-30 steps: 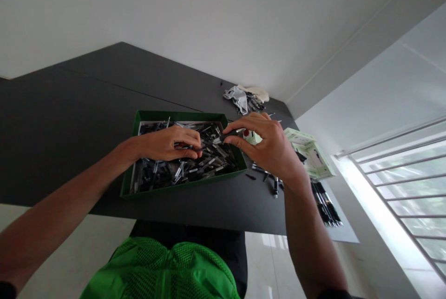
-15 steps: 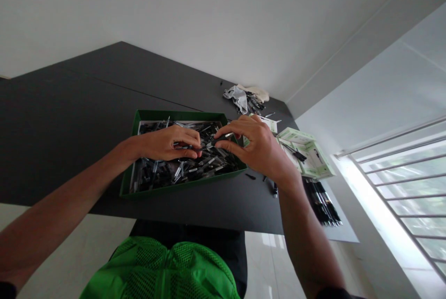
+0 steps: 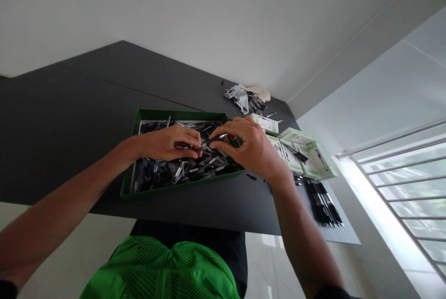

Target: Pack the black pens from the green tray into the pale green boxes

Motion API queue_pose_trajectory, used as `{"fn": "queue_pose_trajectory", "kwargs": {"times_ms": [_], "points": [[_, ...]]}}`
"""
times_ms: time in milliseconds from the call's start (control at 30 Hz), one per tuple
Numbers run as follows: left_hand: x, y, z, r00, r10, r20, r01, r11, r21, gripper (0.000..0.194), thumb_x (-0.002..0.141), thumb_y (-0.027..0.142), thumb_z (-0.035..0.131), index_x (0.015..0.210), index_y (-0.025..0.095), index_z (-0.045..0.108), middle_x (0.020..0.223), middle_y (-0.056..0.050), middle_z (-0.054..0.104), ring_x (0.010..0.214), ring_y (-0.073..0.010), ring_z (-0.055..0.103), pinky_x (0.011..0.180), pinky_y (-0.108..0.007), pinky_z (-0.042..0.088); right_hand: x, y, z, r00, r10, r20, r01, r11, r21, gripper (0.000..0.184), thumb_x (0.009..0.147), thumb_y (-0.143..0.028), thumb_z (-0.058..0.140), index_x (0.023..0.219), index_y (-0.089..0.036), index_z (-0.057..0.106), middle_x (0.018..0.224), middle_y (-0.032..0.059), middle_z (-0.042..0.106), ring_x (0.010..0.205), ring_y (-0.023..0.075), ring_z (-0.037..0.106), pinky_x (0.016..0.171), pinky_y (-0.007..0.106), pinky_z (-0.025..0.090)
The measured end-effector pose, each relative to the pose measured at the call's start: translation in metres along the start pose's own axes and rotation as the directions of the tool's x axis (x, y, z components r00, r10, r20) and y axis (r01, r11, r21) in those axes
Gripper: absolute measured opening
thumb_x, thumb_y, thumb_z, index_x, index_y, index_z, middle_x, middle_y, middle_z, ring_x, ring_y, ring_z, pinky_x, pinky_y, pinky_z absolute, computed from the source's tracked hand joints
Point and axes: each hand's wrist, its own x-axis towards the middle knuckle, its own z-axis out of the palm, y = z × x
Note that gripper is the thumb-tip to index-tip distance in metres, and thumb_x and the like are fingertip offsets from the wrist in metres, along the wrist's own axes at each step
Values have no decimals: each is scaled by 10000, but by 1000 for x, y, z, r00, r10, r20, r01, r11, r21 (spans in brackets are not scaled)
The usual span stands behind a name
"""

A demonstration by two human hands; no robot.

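Right hand (image 3: 245, 143): thumb and fingers pinched on a pen (image 3: 223, 136), frame centre, over the box's right end; much of the pen is hidden.
Left hand (image 3: 181, 144): curled nearly closed above loose pens (image 3: 195, 173); whether it grips anything cannot be told.
Green box (image 3: 181, 116): right rim partly covered by the right hand.
Bench (image 3: 62, 103): spreads leftward from the box, cut off at the frame's left edge; front edge below the box.

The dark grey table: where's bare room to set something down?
The widest bare patch of table lies left of the green rectangular box; a narrower strip runs between that box and the near edge. Crowded: pale green boxes and slim black pens rightward; crumpled grey cloth near the far edge.
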Motion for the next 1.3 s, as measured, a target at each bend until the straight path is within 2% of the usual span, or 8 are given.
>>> {"fn": "queue_pose_trajectory", "kwargs": {"times_ms": [333, 567, 700, 767, 933, 1067, 1200, 1300], "points": [[-1, -1, 1, 1000, -20, 18, 20, 1000, -8, 156, 1043, 283, 671, 1055, 189, 795, 960, -60, 748, 871, -152, 731, 816, -219, 545, -2, -3, 9, 999, 38, 32, -36, 998, -44, 170, 1004, -390, 724, 960, -231, 768, 829, -6, 764, 834, 181, 644, 879, 355, 372], [-2, -6, 3, 1000, 7, -7, -7, 1000, 9, 175, 1045, 295, 670, 1094, 208, 814, 992, -85, 772, 919, -179, 749, 821, -246, 556, 3, -3, 17, 993, 104, 51, -91, 972, -217, 535, 1087, -477, 543, 640, -203, 649, 606, 16, 605, 679, 177, 560, 878, 397, 351], [0, -3, 1, 1000, 14, -8, -14, 1000, 8, 201, 1058, 316, 651, 1077, 181, 800, 968, -82, 764, 891, -167, 739, 798, -230, 548, -3, -6, 10, 993, 100, 65, -98, 995, -27, 228, 1033, -365, 616, 1135, -192, 723, 772, -6, 706, 729, 175, 632, 888, 374, 401], [1, 0, 0, 1000, 9, -10, -9, 1000, 6, 225, 1066, 334, 638, 1037, 175, 794, 945, -73, 755, 859, -153, 729, 787, -219, 541, -7, -6, 4, 996, 72, 59, -76, 994, 83, 311, 976, -280, 646, 1279, -209, 667, 908, -3, 753, 774, 165, 658, 870, 341, 440], [2, 2, 0, 1000, 3, 3, -3, 1000, 16, 243, 1070, 354, 633, 990, 178, 780, 945, -70, 745, 858, -148, 727, 788, -214, 535, -8, -3, 4, 995, 95, 9, -95, 992, 88, 69, 961, -248, 668, 947, -225, 732, 793, -36, 739, 689, 133, 642, 841, 319, 443], [1, 0, 1, 1000, -5, -1, 5, 1000, 7, 183, 1053, 315, 660, 1019, 190, 789, 965, -72, 761, 895, -160, 739, 802, -222, 538, -4, -3, 14, 983, 184, -19, -185, 981, -64, 500, 1069, -409, 574, 606, -220, 580, 559, -6, 579, 602, 155, 543, 820, 369, 404], [1, 0, 0, 1000, 14, -8, -14, 1000, 21, 216, 1068, 321, 635, 1034, 172, 788, 954, -79, 755, 878, -159, 733, 799, -227, 543, -5, -3, 14, 995, 101, 18, -102, 991, 87, 198, 1041, -357, 613, 1005, -204, 734, 825, 7, 744, 733, 164, 646, 870, 358, 433], [1, 2, -1, 1000, 23, -11, -23, 999, 23, 226, 1071, 323, 631, 1032, 162, 784, 947, -80, 750, 876, -157, 735, 797, -223, 544, -7, -2, 10, 999, 29, 23, -34, 962, 271, 308, 961, -228, 641, 1264, -226, 699, 1140, 22, 792, 937, 169, 714, 909, 325, 482]]}}
